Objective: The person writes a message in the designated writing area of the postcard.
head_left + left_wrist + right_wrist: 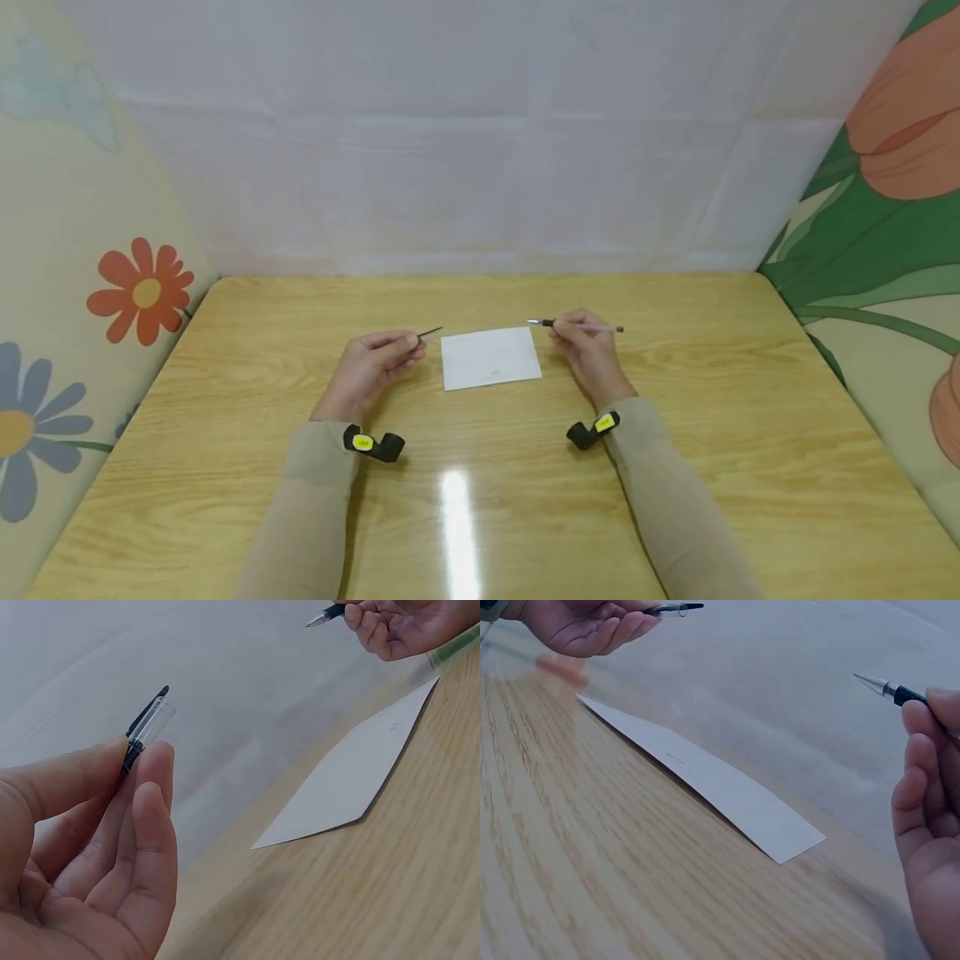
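My left hand pinches a pen cap between thumb and fingers; it is clear plastic with a black clip, its end pointing toward the right. In my right hand is an uncapped pen, gripped near its black grip section. The bare metal tip points left, toward the other hand, and the clear barrel runs back behind the fingers. Between the two hands a white sheet of paper lies on the table, with a small faint mark close to its near edge. Both hands are beside the paper, held above the table.
The wood-grain table reflects a bright streak of light near the front. A white cloth hangs behind its far edge. Flower-printed panels stand at the left and right sides. Each sleeve cuff carries a small black camera.
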{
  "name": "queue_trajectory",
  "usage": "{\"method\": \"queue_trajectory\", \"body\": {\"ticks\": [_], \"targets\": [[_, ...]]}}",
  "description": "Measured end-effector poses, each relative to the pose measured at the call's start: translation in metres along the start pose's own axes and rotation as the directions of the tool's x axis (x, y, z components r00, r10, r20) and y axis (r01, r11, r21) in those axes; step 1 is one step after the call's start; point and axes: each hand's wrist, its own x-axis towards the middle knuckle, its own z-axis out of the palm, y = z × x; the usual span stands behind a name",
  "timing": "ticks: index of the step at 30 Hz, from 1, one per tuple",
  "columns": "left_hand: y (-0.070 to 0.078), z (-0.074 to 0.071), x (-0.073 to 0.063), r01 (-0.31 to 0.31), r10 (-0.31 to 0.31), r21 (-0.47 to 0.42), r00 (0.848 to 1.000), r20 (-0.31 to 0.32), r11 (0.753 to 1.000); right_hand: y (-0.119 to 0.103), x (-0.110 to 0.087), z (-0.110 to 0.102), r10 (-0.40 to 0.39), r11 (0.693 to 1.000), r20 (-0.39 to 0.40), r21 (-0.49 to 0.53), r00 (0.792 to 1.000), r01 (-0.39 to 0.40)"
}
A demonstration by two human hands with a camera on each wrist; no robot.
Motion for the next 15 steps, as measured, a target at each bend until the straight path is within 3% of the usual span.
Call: {"method": "queue_trajectory", "body": {"ticks": [15], "targets": [[0.002, -0.011, -0.002, -0.044, 0.043, -0.011, 0.996, -0.076, 0.999, -0.001, -0.001, 0.000, 0.017, 0.999, 0.011, -0.037, 1.000, -0.017]]}}
